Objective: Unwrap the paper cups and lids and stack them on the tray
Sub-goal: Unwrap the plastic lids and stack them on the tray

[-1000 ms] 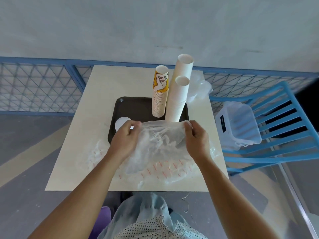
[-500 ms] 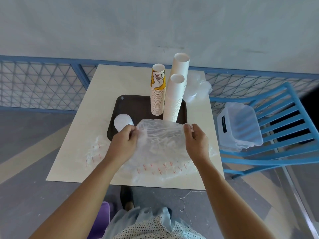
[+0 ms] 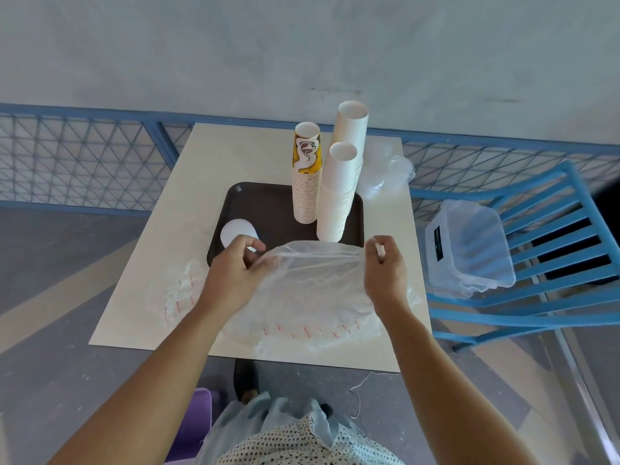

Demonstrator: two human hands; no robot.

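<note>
Wrapper (image 3: 312,283): thin, limp, slippery | left hand (image 3: 235,273), right hand (image 3: 385,266): each pinching its top edge | contents: unclear, possibly empty | hold: near mouth

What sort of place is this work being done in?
Probably a balcony or corridor corner: a small table stands by a blue mesh railing and a bare wall, a blue slatted chair beside it.
</note>
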